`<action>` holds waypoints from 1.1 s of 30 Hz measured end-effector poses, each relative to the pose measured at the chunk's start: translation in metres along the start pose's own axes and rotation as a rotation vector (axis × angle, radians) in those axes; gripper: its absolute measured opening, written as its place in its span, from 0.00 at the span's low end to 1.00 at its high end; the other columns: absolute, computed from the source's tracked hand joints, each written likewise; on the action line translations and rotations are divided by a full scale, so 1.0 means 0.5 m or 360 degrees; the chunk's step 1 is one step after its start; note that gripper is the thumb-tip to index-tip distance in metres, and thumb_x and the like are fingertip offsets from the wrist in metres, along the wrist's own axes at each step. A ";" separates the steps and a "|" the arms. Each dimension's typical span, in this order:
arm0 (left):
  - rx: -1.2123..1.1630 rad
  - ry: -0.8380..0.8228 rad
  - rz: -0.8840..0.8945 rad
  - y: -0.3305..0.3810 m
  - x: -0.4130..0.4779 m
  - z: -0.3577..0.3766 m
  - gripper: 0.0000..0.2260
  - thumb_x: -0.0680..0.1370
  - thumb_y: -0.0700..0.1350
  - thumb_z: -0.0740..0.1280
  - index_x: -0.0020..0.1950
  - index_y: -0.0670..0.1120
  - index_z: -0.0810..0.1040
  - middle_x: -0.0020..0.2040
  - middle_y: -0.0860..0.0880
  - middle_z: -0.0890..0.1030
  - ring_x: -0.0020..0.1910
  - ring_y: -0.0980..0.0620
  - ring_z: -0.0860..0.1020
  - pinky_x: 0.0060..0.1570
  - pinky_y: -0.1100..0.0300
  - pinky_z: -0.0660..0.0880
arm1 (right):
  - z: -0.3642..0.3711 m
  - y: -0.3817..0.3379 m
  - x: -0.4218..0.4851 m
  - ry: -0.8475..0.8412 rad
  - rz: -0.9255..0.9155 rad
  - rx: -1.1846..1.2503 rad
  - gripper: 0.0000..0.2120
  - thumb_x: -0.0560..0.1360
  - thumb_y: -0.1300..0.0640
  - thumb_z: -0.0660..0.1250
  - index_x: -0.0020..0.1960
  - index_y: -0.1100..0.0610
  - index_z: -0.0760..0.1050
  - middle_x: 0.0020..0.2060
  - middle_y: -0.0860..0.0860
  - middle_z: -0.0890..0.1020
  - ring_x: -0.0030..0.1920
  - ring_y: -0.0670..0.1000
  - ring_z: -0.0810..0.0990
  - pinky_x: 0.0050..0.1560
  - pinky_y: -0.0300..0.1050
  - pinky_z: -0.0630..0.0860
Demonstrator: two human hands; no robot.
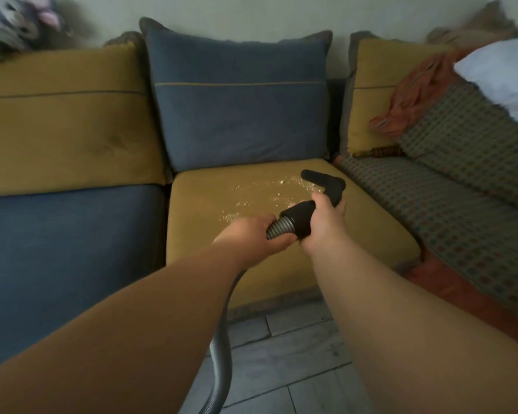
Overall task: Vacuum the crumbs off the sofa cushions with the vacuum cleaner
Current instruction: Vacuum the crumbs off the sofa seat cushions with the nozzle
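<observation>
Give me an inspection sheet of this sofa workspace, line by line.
Surface: yellow seat cushion, strewn with crumbs across its middle.
Job's things: black vacuum nozzle over the crumbs near the cushion's back right; ribbed hose joins its cuff.
Clutter: orange cloth and white pillow on the patterned seat at right; stuffed toy on the backrest, top left.
Hands: left hand shut on the hose; right hand shut on the nozzle's cuff.
Cables: nothing seen; only the hose trailing to the floor.
Surroundings: blue back cushion, pale wall.

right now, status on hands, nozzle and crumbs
Left hand on hose, right hand on nozzle. Crumbs scattered on yellow seat cushion. Nothing blocking.
</observation>
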State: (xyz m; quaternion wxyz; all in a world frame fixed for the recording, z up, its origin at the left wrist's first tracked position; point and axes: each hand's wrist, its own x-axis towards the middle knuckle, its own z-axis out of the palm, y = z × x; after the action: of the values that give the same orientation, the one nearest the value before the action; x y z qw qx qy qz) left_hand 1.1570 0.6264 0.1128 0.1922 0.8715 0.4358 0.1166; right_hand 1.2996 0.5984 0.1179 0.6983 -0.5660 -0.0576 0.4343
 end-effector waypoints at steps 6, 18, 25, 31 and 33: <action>0.0044 -0.0083 -0.0031 0.018 -0.039 0.011 0.15 0.75 0.65 0.63 0.46 0.54 0.70 0.37 0.51 0.78 0.32 0.55 0.78 0.30 0.61 0.74 | -0.038 0.023 -0.028 -0.0003 0.0081 0.0032 0.36 0.73 0.48 0.70 0.74 0.34 0.53 0.57 0.52 0.77 0.47 0.58 0.81 0.42 0.59 0.81; 0.0343 -0.0250 -0.0022 0.121 -0.033 0.009 0.16 0.76 0.65 0.63 0.48 0.53 0.71 0.37 0.53 0.77 0.32 0.57 0.76 0.31 0.61 0.73 | -0.125 0.004 -0.011 -0.0021 0.0242 0.0318 0.37 0.71 0.50 0.71 0.71 0.30 0.54 0.57 0.53 0.76 0.46 0.58 0.83 0.38 0.58 0.81; 0.0278 -0.0266 -0.0096 0.108 -0.044 0.020 0.15 0.76 0.64 0.64 0.50 0.53 0.72 0.39 0.52 0.79 0.34 0.56 0.78 0.33 0.60 0.77 | -0.122 0.013 -0.021 0.0019 0.0249 0.0258 0.38 0.74 0.51 0.69 0.72 0.30 0.50 0.59 0.52 0.74 0.48 0.58 0.80 0.47 0.62 0.80; 0.0274 -0.0366 -0.0021 0.093 -0.021 0.083 0.13 0.76 0.65 0.63 0.45 0.56 0.68 0.37 0.53 0.76 0.33 0.57 0.75 0.29 0.62 0.67 | -0.157 0.038 0.002 0.0217 0.0286 0.0139 0.37 0.76 0.53 0.67 0.75 0.33 0.48 0.64 0.54 0.72 0.53 0.61 0.78 0.54 0.65 0.77; 0.0224 -0.0355 -0.0006 0.081 -0.017 0.095 0.13 0.76 0.64 0.63 0.44 0.56 0.67 0.36 0.54 0.75 0.33 0.57 0.74 0.28 0.62 0.66 | -0.153 0.043 0.007 0.0245 0.0254 0.0078 0.37 0.76 0.53 0.66 0.75 0.33 0.48 0.64 0.54 0.72 0.54 0.60 0.77 0.55 0.64 0.77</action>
State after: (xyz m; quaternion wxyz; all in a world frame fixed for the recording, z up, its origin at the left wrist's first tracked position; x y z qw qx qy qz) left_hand 1.1984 0.5865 0.0874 0.1781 0.8896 0.4205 -0.0123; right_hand 1.3340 0.5435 0.0714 0.6774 -0.5833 0.0521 0.4451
